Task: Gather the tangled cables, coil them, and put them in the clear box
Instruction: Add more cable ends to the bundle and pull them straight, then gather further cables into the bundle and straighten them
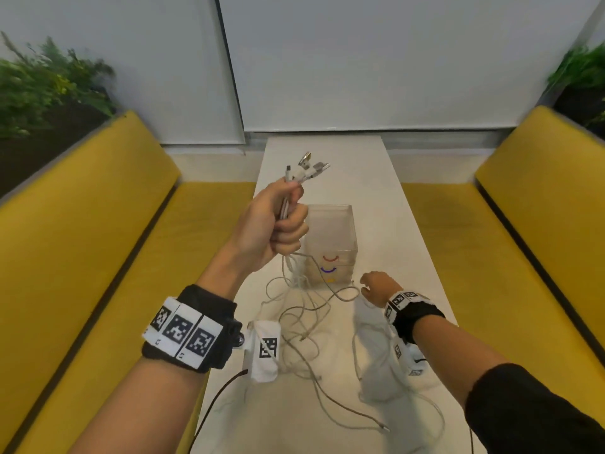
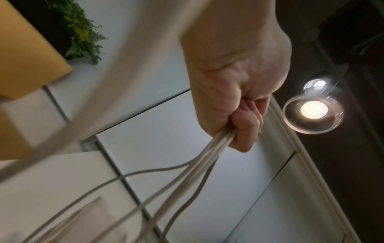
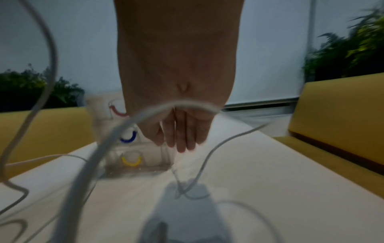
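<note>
Nearest, loose white cables [image 1: 314,339] lie tangled in loops across the white desk [image 1: 402,224], running between both forearms. The right hand [image 1: 376,286] hovers low over the desk just right of the clear box [image 1: 330,244]; the right wrist view shows its fingers [image 3: 182,131] straight and pointing down, one cable crossing in front of them, apparently ungripped though the view is blurred. The left hand [image 1: 278,224] is raised, fist clamped round a bundle of cables, their connector ends [image 1: 307,167] fanning out above it and the strands [image 2: 187,172] trailing down to the desk. Behind it, the clear box stands upright; its contents cannot be made out. Yellow benches [image 1: 98,224] flank the desk.
</note>
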A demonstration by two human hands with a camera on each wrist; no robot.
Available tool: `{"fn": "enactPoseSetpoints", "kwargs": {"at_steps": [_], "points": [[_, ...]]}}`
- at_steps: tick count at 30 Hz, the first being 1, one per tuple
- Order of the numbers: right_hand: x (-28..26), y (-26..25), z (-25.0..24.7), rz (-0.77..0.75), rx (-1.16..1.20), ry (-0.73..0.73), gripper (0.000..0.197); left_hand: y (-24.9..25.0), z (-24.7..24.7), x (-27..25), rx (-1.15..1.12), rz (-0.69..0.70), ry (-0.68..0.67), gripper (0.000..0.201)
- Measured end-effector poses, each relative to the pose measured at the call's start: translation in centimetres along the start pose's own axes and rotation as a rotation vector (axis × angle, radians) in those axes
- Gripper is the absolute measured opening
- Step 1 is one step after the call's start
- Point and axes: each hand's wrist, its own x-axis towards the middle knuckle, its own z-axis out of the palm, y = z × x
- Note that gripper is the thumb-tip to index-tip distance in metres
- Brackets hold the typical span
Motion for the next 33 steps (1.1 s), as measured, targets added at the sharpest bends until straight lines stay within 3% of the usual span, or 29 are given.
{"fn": "enactPoseSetpoints", "kwargs": {"at_steps": [4, 9, 11, 14, 18, 23, 28, 31, 33], "points": [[1.2, -0.6, 2.5, 0.101, -0.024, -0.166, 0.051, -1.9, -0.1, 0.8, -0.113, -0.073, -0.002, 0.023], [1.0, 0.4, 4.2, 0.175, 0.072, -0.169, 0.042, -3.2, -0.2, 1.7, -0.011, -0.098, 0.096, 0.025], [0.7, 0.9, 2.6, 0.157, 0.157, -0.223, 0.032, -3.0, -0.4, 1.9, 0.048, -0.061, 0.151, 0.024], [-1.2, 1.4, -2.1, 0.136, 0.533, -0.245, 0.014, -1.9, -0.6, 1.9, 0.082, 0.004, 0.196, 0.021], [-5.4, 0.7, -10.0, -0.067, 0.919, -0.211, 0.012, -1.4, -0.1, 2.0, 0.093, 0.043, 0.178, 0.019], [-10.9, -1.9, -17.0, -0.270, 1.058, -0.223, 0.008, -3.1, 1.9, 2.4, 0.110, 0.015, 0.198, 0.018], [-14.4, -5.7, -18.5, -0.384, 1.035, -0.178, 0.014, -5.0, 4.2, 2.1, 0.325, 0.094, 0.171, 0.018], [-15.3, -8.0, -17.8, -0.463, 0.949, -0.045, 0.023, -5.9, 5.6, 2.1, 0.389, 0.110, 0.185, 0.040], [-15.7, -9.1, -17.1, -0.476, 0.948, 0.059, 0.020, -6.2, 6.5, 2.1, 0.357, 0.113, 0.264, 0.030]]}}
